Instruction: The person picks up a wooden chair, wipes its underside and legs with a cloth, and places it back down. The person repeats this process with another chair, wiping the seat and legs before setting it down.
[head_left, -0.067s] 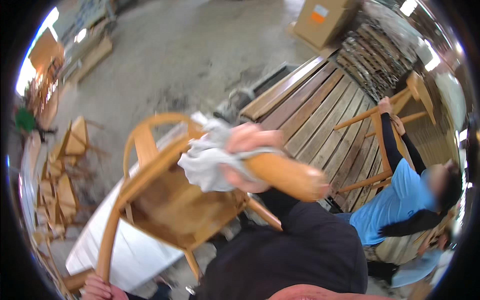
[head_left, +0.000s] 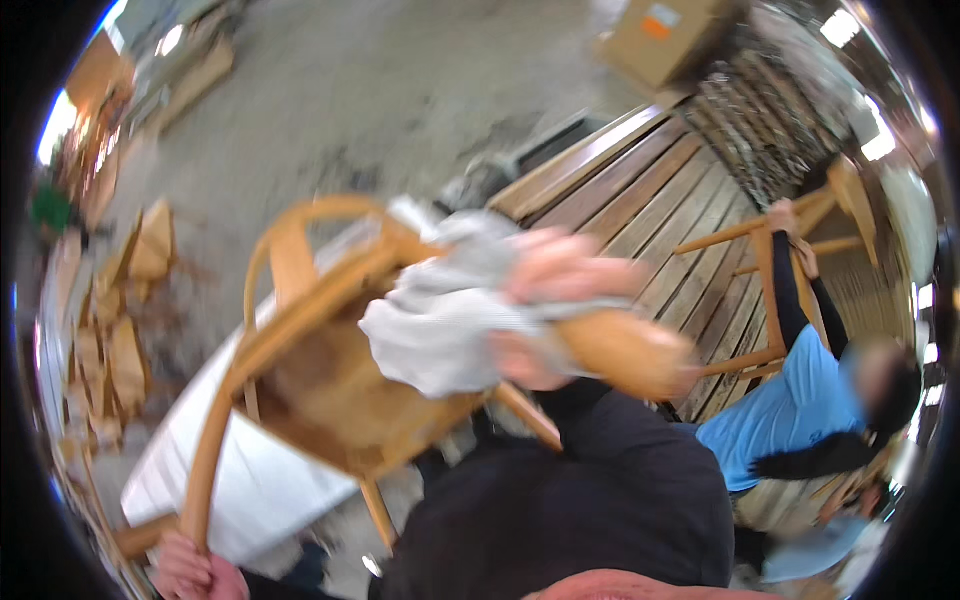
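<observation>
I see 2 hands apart: left hand clamped on a curved bar of the chair, tilted before the torso; right hand, blurred, closing grey cloth round its rounded end. Wiping, I judge; the next stroke needs steady left grip.

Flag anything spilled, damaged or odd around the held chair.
Nothing stands out: no visible spill or break. The grey cloth is bunched, but the right hand holds it on the wooden chair; blur could hide fine marks.

Grey floor, wooden furniture on it, slatted platform
</observation>
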